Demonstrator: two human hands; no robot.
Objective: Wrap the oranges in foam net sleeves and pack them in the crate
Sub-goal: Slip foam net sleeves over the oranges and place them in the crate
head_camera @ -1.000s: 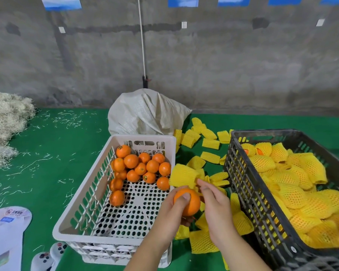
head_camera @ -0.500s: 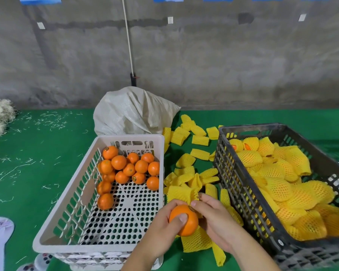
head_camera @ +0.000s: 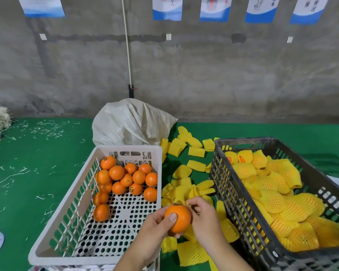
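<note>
Gripping a bare orange (head_camera: pixel 178 218) in front of the body, the left hand (head_camera: pixel 155 229) has its thumb pressed on the near face. The right hand (head_camera: pixel 205 218) pinches something yellow at the fruit's far top, probably a sleeve edge, though I cannot tell for sure. To do this well, open the sleeve mouth wide, seat the fruit squarely, then roll the net down evenly. Loose foam sleeves (head_camera: pixel 186 189) lie just beyond. White crate (head_camera: pixel 125 259) sits left with unwrapped oranges (head_camera: pixel 125 177); black crate (head_camera: pixel 243 218) right holds wrapped oranges (head_camera: pixel 278 198).
</note>
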